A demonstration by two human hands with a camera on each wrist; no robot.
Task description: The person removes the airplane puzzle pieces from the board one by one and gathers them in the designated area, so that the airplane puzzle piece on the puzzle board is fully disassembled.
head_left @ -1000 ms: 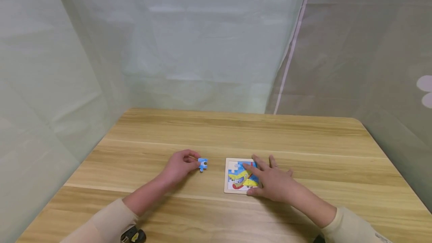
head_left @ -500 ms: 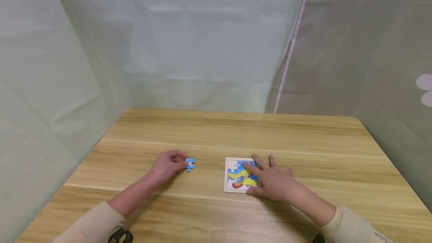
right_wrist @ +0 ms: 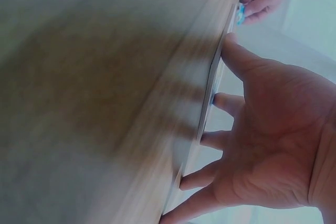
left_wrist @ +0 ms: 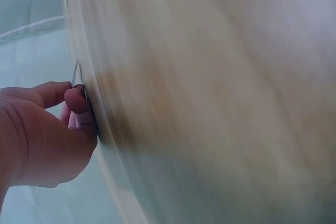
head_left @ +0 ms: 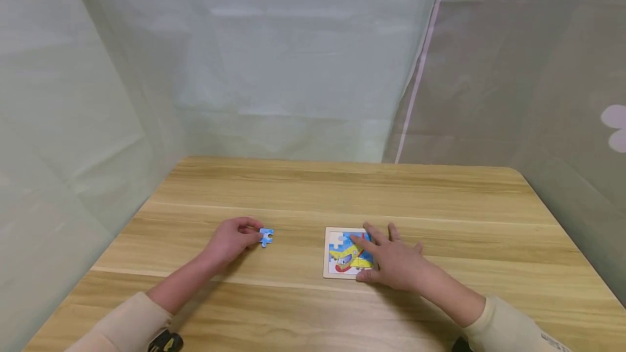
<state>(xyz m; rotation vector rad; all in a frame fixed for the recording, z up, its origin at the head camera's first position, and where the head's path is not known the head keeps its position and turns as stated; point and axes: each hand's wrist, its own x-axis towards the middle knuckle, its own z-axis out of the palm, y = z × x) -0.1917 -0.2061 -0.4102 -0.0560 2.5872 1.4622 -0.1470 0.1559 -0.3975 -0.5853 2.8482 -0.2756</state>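
Between thumb and fingers, my left hand (head_left: 231, 242) pinches a blue and white jigsaw piece (head_left: 265, 237), left of the puzzle. In the left wrist view the piece (left_wrist: 77, 72) shows only as a thin edge at the fingertips of the left hand (left_wrist: 52, 129). A square wooden jigsaw puzzle (head_left: 337, 276) with a yellow airplane picture lies flat on the table; its upper left corner shows a bare, pale piece-shaped gap. My right hand (head_left: 393, 259) rests with spread fingers over the puzzle's right side, hiding part of it. The right wrist view shows that hand (right_wrist: 273, 129) with fingers extended along the frame.
The wooden table (head_left: 303, 314) extends around both hands. Pale cloth sheets (head_left: 293, 69) hang behind it and at both sides. Near the left sleeve, a dark strapped device (head_left: 166, 341) shows at the bottom edge.
My left hand has moved left, away from the puzzle, with the jigsaw piece still pinched. The right hand and the puzzle have stayed in place.
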